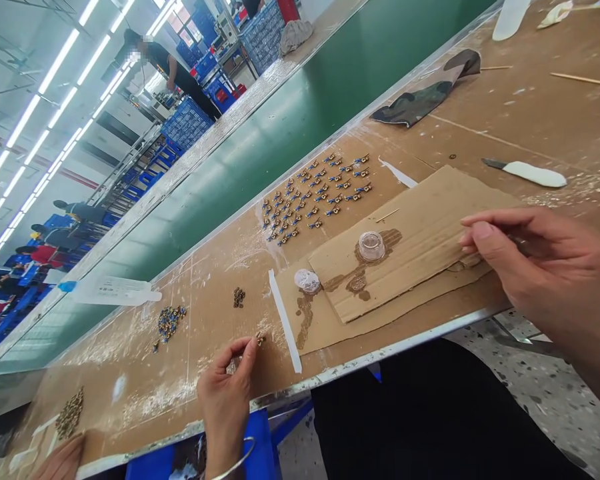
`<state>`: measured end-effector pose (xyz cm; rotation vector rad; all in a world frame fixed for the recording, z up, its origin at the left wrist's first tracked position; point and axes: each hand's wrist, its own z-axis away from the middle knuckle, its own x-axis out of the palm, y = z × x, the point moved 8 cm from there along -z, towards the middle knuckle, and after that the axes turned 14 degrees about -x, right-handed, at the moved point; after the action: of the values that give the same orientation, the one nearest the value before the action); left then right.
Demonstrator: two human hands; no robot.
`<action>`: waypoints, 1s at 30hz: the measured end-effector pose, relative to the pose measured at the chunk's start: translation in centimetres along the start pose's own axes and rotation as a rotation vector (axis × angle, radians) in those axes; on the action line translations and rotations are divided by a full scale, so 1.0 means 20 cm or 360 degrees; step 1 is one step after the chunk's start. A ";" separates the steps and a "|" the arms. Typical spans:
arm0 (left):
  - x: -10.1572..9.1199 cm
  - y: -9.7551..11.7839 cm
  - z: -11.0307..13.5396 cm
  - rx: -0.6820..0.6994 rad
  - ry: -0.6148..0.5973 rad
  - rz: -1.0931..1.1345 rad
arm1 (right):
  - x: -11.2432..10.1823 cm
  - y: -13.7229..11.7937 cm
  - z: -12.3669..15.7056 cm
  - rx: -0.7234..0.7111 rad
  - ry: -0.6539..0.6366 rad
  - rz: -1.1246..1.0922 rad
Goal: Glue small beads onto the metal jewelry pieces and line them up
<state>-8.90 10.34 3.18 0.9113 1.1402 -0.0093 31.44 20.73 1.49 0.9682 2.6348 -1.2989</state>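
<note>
My left hand (227,393) is above the table's near edge, thumb and forefinger pinched together. At their tips is a small gold-and-brown piece (261,340), too small to make out well. My right hand (540,257) hovers over the right end of a cardboard sheet (430,207), its thumb and forefinger closed; anything between them is hidden. A clear small cup (371,247) sits on the cardboard amid wet brown stains, with a thin stick (387,215) behind it. To its left lies a whitish round lid or dish (307,281).
Blue-and-gold figure pieces (315,193) lie in rows; more form a pile (170,322). Small dark rings (239,297) are heaped nearby. A white-handled knife (535,173), camouflage cloth (425,97) and plastic bottle (113,291) also lie here. Another person's hand (63,459) is at lower left.
</note>
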 end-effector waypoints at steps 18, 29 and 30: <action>0.00 0.02 -0.01 0.0073 0.0013 -0.0061 | -0.01 0.00 0.00 0.0000 0.0038 0.0007; 0.00 0.01 -0.02 0.0055 0.0022 -0.0081 | -0.01 -0.01 -0.01 -0.0002 0.0051 -0.0043; 0.00 0.01 -0.02 0.0047 0.0023 -0.0089 | -0.01 -0.01 -0.01 -0.0003 0.0057 -0.0038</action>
<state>-9.15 10.67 3.18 0.9063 1.1812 -0.0656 31.56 20.64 1.79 0.9720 2.6815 -1.2961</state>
